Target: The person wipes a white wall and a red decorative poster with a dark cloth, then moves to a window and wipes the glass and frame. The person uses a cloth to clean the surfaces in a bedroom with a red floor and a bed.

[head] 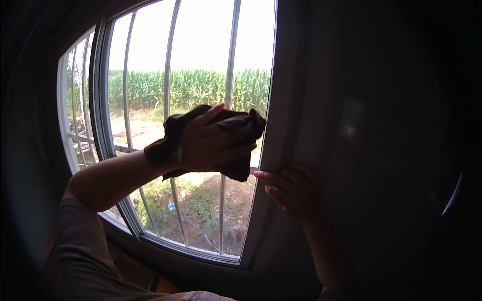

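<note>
My left hand (214, 145) is spread over a dark, crumpled cloth (235, 165) in front of the window glass (203, 210). The cloth bunches around the fingers, and one end reaches back over the wrist. It covers part of the pane's right half at mid-height. Lower and to the right, my right hand (288, 188) is in shadow at the right side of the window frame (250, 240), a finger extended to the frame's inner edge. I see nothing in that hand, and its other fingers look loosely curled.
Upright metal bars (167, 82) and a crossbar (126, 148) stand outside the pane. A sliding sash's upright (99, 90) is at the left. Dark wall (354, 180) extends to the right. Orange-brown surfaces (165, 286) lie below the window. Outside are tall corn plants (199, 88).
</note>
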